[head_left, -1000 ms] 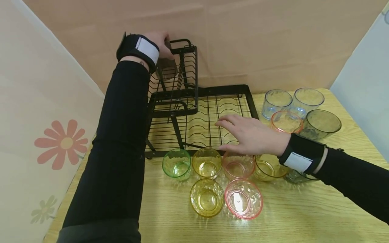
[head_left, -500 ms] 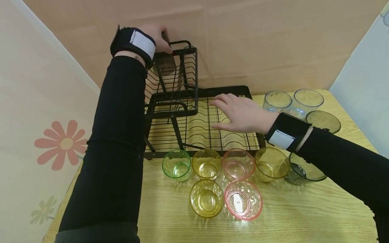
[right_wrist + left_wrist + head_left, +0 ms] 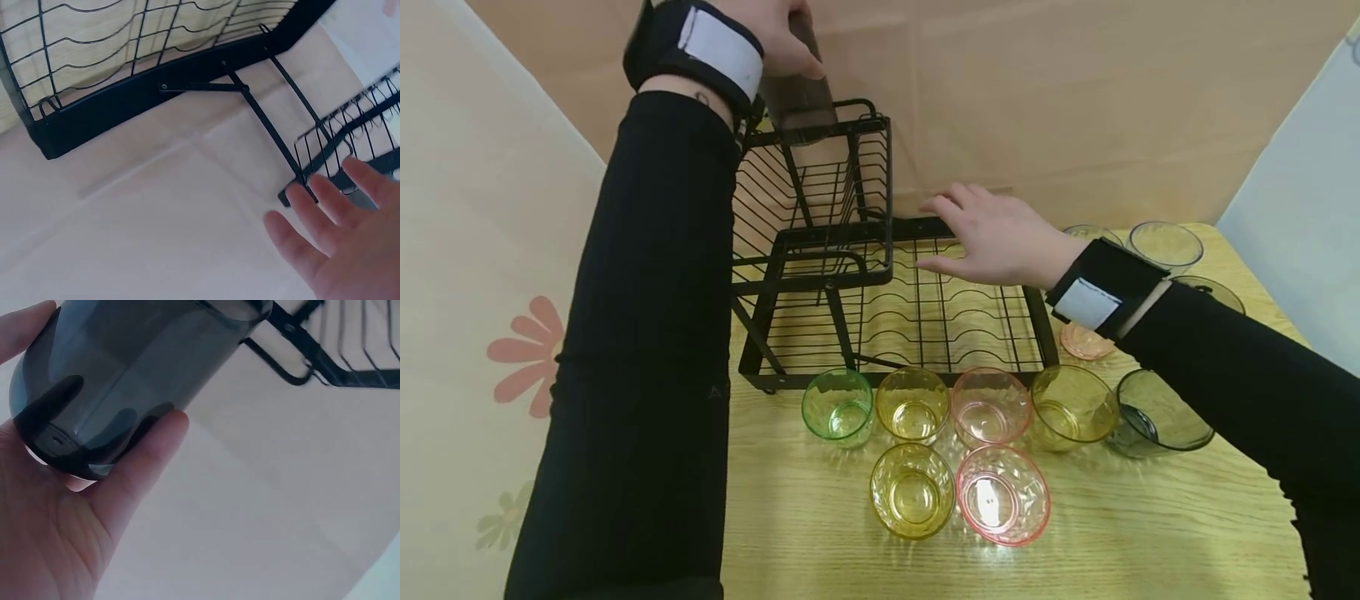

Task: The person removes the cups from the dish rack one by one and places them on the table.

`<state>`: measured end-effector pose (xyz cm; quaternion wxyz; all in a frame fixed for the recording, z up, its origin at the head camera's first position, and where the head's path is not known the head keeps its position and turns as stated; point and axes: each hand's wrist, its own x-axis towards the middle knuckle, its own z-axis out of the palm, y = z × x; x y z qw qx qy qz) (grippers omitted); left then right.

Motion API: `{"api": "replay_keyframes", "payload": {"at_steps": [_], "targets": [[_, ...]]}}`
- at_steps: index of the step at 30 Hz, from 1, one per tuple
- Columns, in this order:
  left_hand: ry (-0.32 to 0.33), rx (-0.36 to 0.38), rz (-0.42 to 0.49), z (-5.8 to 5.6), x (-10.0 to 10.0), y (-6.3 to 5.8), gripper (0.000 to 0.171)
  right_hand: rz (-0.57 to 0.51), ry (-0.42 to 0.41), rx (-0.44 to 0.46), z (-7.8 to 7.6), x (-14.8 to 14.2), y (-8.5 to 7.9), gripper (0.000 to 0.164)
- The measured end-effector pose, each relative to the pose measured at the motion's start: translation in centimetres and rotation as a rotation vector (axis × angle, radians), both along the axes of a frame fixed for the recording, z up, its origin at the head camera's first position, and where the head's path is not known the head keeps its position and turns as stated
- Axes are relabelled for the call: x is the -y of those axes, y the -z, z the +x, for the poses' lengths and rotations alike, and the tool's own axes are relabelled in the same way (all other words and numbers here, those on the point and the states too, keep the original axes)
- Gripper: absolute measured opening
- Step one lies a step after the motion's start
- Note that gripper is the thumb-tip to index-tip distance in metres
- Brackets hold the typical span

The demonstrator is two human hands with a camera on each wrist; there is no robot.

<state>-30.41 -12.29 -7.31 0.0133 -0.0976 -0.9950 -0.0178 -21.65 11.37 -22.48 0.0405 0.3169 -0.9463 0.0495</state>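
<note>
My left hand (image 3: pixel 775 37) grips a dark grey see-through drinking glass (image 3: pixel 805 108) by its base end, above the back of the raised basket (image 3: pixel 835 237) of a black wire dish rack. In the left wrist view the thumb and fingers wrap the base of the glass (image 3: pixel 137 369), whose mouth end points toward the rack. My right hand (image 3: pixel 992 233) hovers over the rack's lower tray (image 3: pixel 951 325), fingers spread and holding nothing. The right wrist view has those fingers (image 3: pixel 300 250) loosely extended near the rack's upper basket.
Along the rack's front edge stand a green glass (image 3: pixel 838 408), a yellow glass (image 3: pixel 913 404), a pink glass (image 3: pixel 991 408) and others. Closer in are another yellow glass (image 3: pixel 913 492) and a pink-rimmed one (image 3: pixel 1002 496). More glasses, including a blue-rimmed one (image 3: pixel 1165 242), stand at right, partly behind the right arm.
My left hand has risen with the grey glass, from inside the raised basket to above its rim. The right hand has moved back and up over the lower tray.
</note>
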Motion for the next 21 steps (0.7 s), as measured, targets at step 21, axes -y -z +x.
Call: {"api": "replay_keyframes", "payload": {"at_steps": [21], "targets": [[0.477,0.321,0.997,5.3,-6.9,2.8,0.042,-1.159,0.024,-0.596,1.2,-2.1,-1.9,0.127]]}}
